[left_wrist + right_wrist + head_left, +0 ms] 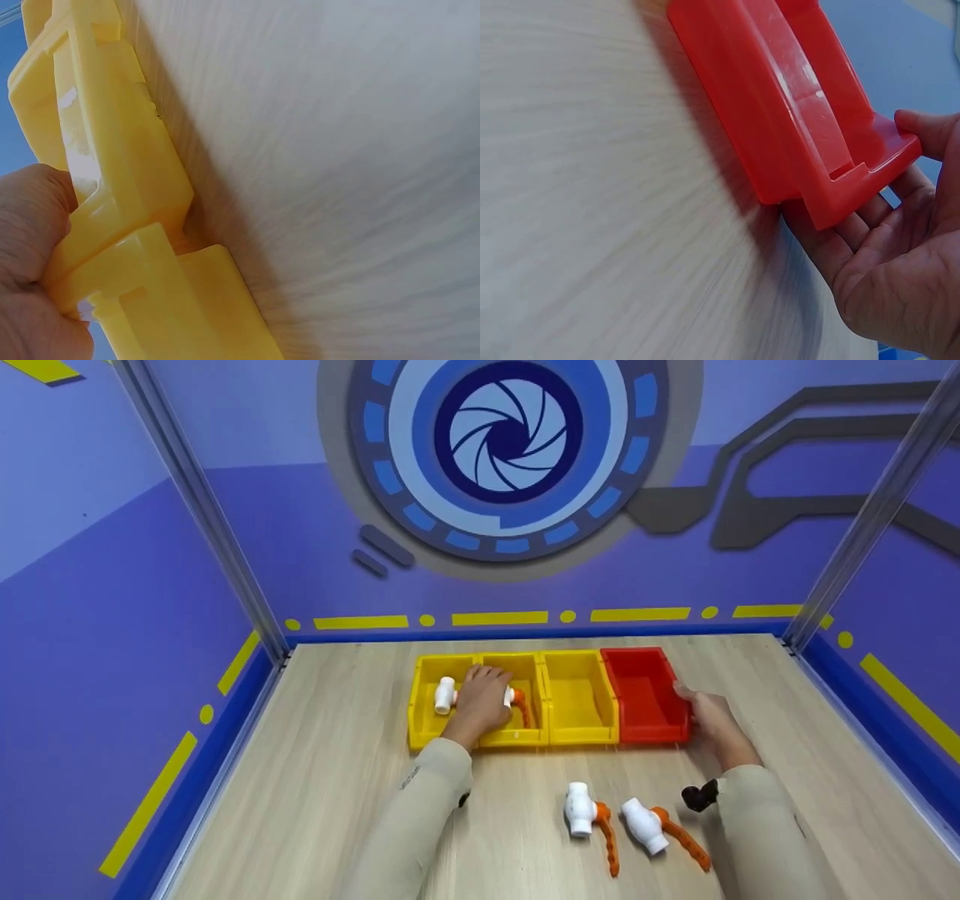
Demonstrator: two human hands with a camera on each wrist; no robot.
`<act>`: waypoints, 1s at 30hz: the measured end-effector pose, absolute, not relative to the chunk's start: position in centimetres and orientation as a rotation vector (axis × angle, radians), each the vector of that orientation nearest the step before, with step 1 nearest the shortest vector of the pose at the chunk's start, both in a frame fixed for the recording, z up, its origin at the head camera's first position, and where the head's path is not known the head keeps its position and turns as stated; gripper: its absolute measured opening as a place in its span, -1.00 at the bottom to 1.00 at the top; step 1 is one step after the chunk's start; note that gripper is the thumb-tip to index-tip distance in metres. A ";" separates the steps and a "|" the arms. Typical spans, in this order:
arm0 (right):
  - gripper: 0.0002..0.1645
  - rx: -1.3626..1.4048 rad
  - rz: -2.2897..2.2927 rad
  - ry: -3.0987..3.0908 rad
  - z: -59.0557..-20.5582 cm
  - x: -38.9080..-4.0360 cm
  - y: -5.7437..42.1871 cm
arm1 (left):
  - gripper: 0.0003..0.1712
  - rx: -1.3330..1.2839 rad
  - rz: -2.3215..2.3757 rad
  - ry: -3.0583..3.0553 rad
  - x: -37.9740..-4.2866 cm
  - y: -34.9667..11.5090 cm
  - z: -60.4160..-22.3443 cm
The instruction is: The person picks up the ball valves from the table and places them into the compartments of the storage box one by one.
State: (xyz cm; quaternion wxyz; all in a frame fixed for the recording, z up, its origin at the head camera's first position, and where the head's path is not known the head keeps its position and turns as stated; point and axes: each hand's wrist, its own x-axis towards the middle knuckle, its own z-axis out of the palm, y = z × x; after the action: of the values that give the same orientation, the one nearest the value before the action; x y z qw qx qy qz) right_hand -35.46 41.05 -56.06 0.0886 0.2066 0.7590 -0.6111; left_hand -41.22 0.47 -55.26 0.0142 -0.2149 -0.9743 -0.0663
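Three yellow bins (577, 739) and one red bin (651, 733) stand side by side in a row. My left hand (484, 699) grips the walls where the two leftmost yellow bins meet; in the left wrist view the hand (34, 247) is at their front corners. At the row's right end, my right hand (712, 720) holds the red bin's outer wall. The right wrist view has the thumb (928, 133) over its rim and the other fingers along its outside and lower edge. A white ball valve (445, 695) lies in the leftmost bin, and an orange-handled valve (521, 703) in the second, both partly hidden.
Two more white ball valves with orange handles, one upright in view (579, 810) and one slanted (645, 826), lie on the wooden table (315, 810) before the bins. Blue-purple panels (262, 532) with metal posts enclose the back and sides.
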 end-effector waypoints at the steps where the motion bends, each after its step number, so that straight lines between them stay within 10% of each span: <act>1: -0.01 0.617 -1.822 2.257 -56.1 -35.5 41.0 | -0.26 -0.670 -0.216 -3.027 -41.2 0.4 -55.3; 30: -0.02 0.643 -1.856 2.228 -55.9 -35.4 40.8 | -0.12 -0.634 -0.390 -2.919 -40.9 0.2 -56.3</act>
State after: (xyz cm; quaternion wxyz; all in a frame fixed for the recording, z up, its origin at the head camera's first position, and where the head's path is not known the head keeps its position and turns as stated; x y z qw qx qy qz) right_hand -35.40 40.79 -55.91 0.0853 0.2158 0.7473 -0.6226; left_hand -40.94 0.24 -56.28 0.0647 -0.2100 -0.9670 -0.1291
